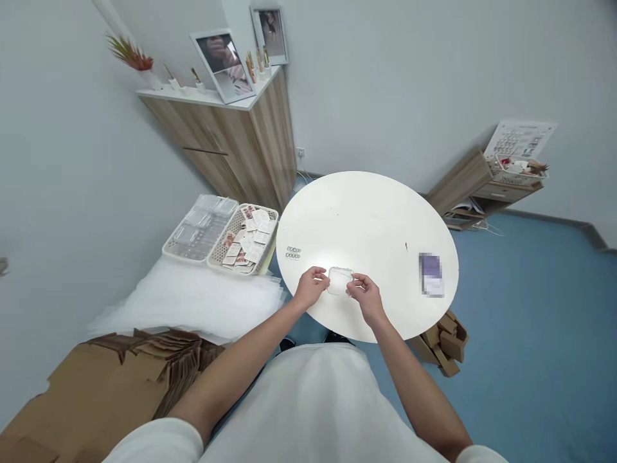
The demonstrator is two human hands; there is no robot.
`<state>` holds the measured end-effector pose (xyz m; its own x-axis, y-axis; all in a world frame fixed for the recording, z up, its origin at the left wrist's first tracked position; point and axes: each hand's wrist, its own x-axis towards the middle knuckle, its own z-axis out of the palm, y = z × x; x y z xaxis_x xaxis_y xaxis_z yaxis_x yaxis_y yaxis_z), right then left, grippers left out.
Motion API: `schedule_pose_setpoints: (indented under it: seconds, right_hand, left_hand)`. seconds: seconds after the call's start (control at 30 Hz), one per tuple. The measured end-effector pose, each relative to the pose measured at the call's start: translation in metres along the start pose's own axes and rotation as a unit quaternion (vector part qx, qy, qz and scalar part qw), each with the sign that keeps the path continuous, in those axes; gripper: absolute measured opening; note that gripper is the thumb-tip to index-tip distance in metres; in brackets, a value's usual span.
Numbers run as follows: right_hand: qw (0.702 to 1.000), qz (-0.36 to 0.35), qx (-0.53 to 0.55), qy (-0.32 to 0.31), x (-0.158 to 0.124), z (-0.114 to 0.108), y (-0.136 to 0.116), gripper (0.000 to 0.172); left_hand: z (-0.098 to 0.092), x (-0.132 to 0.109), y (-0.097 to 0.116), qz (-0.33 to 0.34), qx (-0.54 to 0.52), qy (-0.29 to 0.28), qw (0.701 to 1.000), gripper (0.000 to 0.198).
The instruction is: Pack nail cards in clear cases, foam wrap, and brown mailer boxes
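Observation:
A small clear plastic case (339, 281) sits between my two hands just above the near part of the round white table (366, 218). My left hand (311, 285) grips its left end with curled fingers. My right hand (365, 293) pinches its right end. A small strip of press-on nails (293, 252) lies on the table to the left of my hands. A purple and white blurred card (430, 274) lies on the table to the right.
Two white baskets stand left of the table, one with clear cases (200, 226), one with packets (247, 239). White foam sheets (193, 299) and flat cardboard (110, 379) lie near left. Cardboard pieces (443, 344) sit on the blue floor. Wooden cabinets stand at the wall.

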<state>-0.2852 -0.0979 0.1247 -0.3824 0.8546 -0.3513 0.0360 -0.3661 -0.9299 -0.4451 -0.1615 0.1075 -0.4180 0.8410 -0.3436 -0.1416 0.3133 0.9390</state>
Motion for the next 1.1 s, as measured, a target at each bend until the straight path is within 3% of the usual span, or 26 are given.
schedule_pose_setpoints:
  seconds: [0.1, 0.23, 0.33, 0.43, 0.53, 0.63, 0.7, 0.8, 0.9, 1.03, 1.1]
  right_hand:
    - [0.999, -0.010, -0.024, 0.019, 0.010, -0.026, -0.002, 0.039]
    - [0.991, -0.049, -0.109, 0.063, 0.015, -0.055, -0.004, 0.032]
    - [0.973, -0.083, -0.206, 0.069, 0.010, -0.066, -0.003, 0.028]
    - [0.957, -0.124, -0.259, 0.029, 0.004, -0.069, 0.000, 0.026]
    - [0.957, -0.140, -0.251, -0.026, 0.004, -0.070, 0.003, 0.025]
    - [0.957, -0.132, -0.255, 0.037, 0.010, -0.074, 0.007, 0.028]
    - [0.961, -0.086, -0.250, 0.085, 0.014, -0.078, 0.009, 0.038]
    - [0.984, 0.018, -0.169, 0.049, 0.018, -0.081, 0.012, 0.049]
    - [0.994, 0.059, -0.085, 0.035, 0.017, -0.080, 0.014, 0.049]
    - [0.995, 0.059, -0.056, 0.059, 0.016, -0.077, 0.015, 0.049]
    - [0.996, 0.062, -0.055, 0.044, 0.016, -0.078, 0.015, 0.050]
  left_hand:
    - [0.034, 0.003, -0.002, 0.023, 0.072, 0.011, 0.997, 0.018]
    - [0.076, -0.004, 0.001, 0.058, 0.118, -0.017, 0.991, 0.024]
    - [0.100, -0.008, 0.001, 0.028, 0.058, -0.075, 0.995, 0.032]
    - [0.111, -0.006, -0.003, -0.025, -0.024, -0.103, 0.994, 0.036]
    - [0.108, 0.001, -0.007, -0.080, -0.056, -0.086, 0.992, 0.039]
    - [0.095, 0.010, -0.009, -0.116, -0.055, -0.104, 0.986, 0.041]
    - [0.086, 0.014, -0.010, -0.129, -0.053, -0.152, 0.979, 0.042]
    - [0.076, 0.020, -0.012, -0.128, -0.049, -0.202, 0.970, 0.046]
    - [0.068, 0.025, -0.012, -0.075, -0.012, -0.223, 0.972, 0.060]
    - [0.059, 0.027, -0.008, 0.037, 0.121, -0.265, 0.956, 0.105]
    - [0.059, 0.027, -0.006, 0.073, 0.169, -0.265, 0.947, 0.104]
